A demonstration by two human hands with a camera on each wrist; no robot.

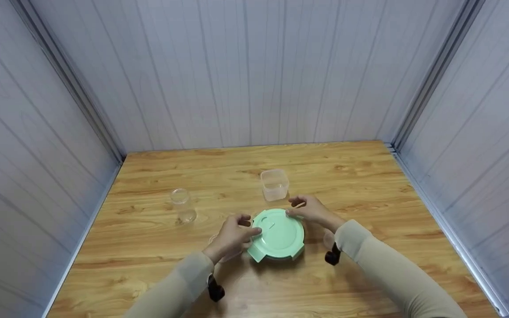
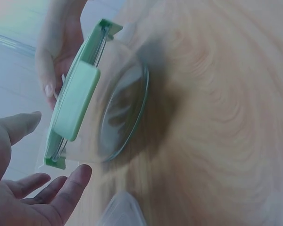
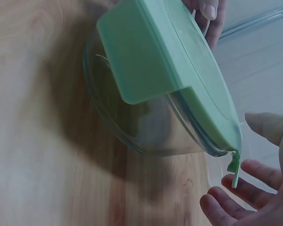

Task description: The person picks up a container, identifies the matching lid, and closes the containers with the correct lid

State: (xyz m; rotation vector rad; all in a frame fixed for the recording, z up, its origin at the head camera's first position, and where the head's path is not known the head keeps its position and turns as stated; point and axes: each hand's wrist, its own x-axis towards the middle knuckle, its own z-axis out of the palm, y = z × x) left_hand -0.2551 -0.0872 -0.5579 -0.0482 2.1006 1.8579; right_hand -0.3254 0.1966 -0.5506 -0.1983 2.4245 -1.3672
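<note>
Mint-green lid [image 1: 279, 234] over the round glass bowl [image 3: 162, 125], fastening apparently unfinished

The lid sits across the mouth of the bowl, which stands on the wood-grain counter [image 1: 347, 172] between the two hands, towards the person. That much of the closing looks done: the lid covers the rim all round as far as the views reach.

The flaps seem to be what is left. In the right wrist view, a narrow flap [image 3: 234, 175] beside the right fingers sticks out past the rim instead of lying against the glass, so I judge it unfastened. The broad flap [image 1: 256, 254] at the lid's front left juts outward in the head view too. Whether the front-right flap [image 3: 137, 56] is clipped or merely hanging cannot be made out from these angles.

Neither grip is closed on anything: the left hand [image 1: 230, 234] has thumb and fingers parted at the lid's left edge, and the right hand [image 1: 314, 212] does likewise at the far right edge.

Elsewhere, a square clear container [image 1: 275, 184] stands just beyond the lid, and a clear jar [image 1: 184, 205] is off to the left. Another clear container [image 1: 231, 256] lies partly hidden by the left hand, and a clear piece [image 1: 328, 239] shows beside the right sleeve [image 1: 360, 240].
</note>
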